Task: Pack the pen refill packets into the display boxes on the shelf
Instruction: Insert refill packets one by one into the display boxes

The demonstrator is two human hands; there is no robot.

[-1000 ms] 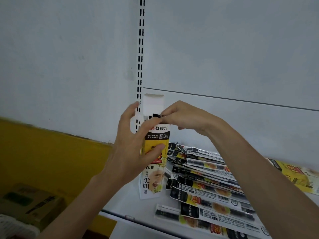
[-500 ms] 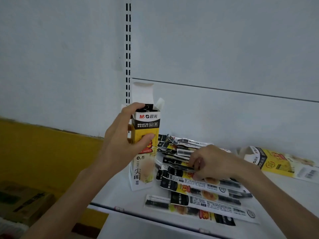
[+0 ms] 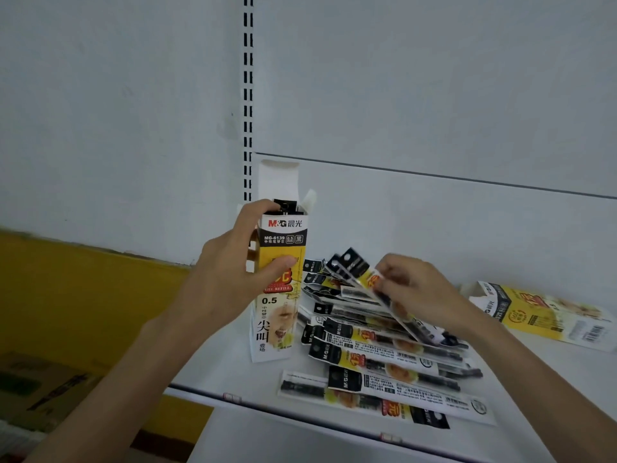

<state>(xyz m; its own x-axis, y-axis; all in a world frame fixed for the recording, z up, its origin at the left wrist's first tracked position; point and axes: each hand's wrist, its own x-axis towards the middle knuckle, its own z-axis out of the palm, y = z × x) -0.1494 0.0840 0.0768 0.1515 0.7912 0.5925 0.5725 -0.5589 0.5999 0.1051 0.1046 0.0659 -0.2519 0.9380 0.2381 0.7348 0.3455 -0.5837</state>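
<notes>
Fingers (image 3: 392, 277) of the right hand (image 3: 420, 289) are pinched on the middle of what looks like two refill packets (image 3: 354, 265), whose black header ends have been tilted up off the pile (image 3: 384, 355) and aimed toward the display box (image 3: 278, 315); whether one or two are held cannot be told for certain. A second ago that hand was at the mouth of the box, where a packet was being seated. Half a second ago it had been lowered onto the pile, and now a fresh pick has been made. The box has been kept upright on the shelf (image 3: 230, 369) throughout by the left hand (image 3: 230, 282), its thumb laid across the yellow front and its other fingers curled round the far side up near the rim. The top flap (image 3: 278, 178) is left standing open, and the black headers of the loaded packets (image 3: 285, 205) are seen just proud of the opening. It is judged that one insertion has been completed and the next begun, with the task far from finished. A good many packets remain fanned on the shelf just right of the box, and a second box (image 3: 547, 315) lies on its side well apart at the right. For the next move, the pinched packets would need to be turned upright and fed in beside those already inside, where snagging on the headers could be expected.
</notes>
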